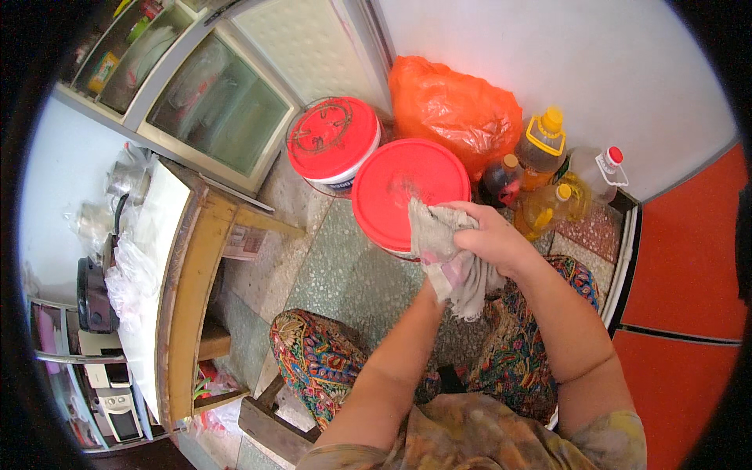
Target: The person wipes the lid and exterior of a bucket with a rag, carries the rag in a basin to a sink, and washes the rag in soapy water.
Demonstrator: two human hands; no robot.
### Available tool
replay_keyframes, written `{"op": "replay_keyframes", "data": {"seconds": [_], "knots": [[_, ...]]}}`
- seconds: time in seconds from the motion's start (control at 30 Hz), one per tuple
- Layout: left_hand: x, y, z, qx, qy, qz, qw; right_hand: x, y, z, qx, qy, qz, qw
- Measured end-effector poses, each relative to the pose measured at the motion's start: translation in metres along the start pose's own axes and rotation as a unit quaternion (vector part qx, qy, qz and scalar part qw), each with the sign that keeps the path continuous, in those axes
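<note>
A greyish-white cloth (pixel 443 238) with a pink patch is bunched between my hands. My right hand (pixel 490 235) grips its upper right side, thumb over the folds. My left forearm (pixel 405 346) reaches up beneath the cloth. The cloth covers my left hand, so its fingers cannot be seen. Just beyond, and partly behind the cloth, stands a bucket with a red round lid (pixel 405 188); dark smudges mark the middle of the lid. Whether the cloth touches the lid is not clear.
Behind it are another red-lidded bucket (pixel 335 138) and an orange plastic bag (pixel 455 108). Several bottles, including a yellow-capped oil bottle (pixel 543 208), stand by the wall. A white-topped table (pixel 170 217) is at left, a glass-fronted cabinet (pixel 220 108) behind, red panels (pixel 681 247) at right.
</note>
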State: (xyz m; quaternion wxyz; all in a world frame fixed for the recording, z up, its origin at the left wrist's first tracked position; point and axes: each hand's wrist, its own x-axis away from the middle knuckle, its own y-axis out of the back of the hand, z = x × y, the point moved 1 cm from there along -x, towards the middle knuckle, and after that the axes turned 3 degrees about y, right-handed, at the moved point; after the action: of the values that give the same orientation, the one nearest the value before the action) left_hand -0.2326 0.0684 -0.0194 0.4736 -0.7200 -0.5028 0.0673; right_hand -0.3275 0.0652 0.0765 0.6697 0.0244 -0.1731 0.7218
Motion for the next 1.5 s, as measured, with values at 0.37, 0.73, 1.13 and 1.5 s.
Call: {"op": "replay_keyframes", "data": {"seconds": [0.37,0.73,1.13,1.5], "knots": [[-0.031,0.08,0.032,-0.083,0.173,-0.012,0.981,-0.008,0.002,0.009,-0.083,0.039,-0.053,0.994],[0.057,0.014,-0.081,0.104,-0.011,0.065,0.992,-0.017,-0.044,-0.01,-0.23,0.037,0.043,0.972],[0.126,0.051,-0.138,-0.194,-0.115,0.008,0.974,-0.039,-0.093,-0.022,-0.251,-0.046,0.249,0.934],[0.174,0.098,-0.188,-0.045,-0.264,-0.119,0.956,-0.039,-0.12,-0.025,-0.264,-0.077,0.195,0.941]]}}
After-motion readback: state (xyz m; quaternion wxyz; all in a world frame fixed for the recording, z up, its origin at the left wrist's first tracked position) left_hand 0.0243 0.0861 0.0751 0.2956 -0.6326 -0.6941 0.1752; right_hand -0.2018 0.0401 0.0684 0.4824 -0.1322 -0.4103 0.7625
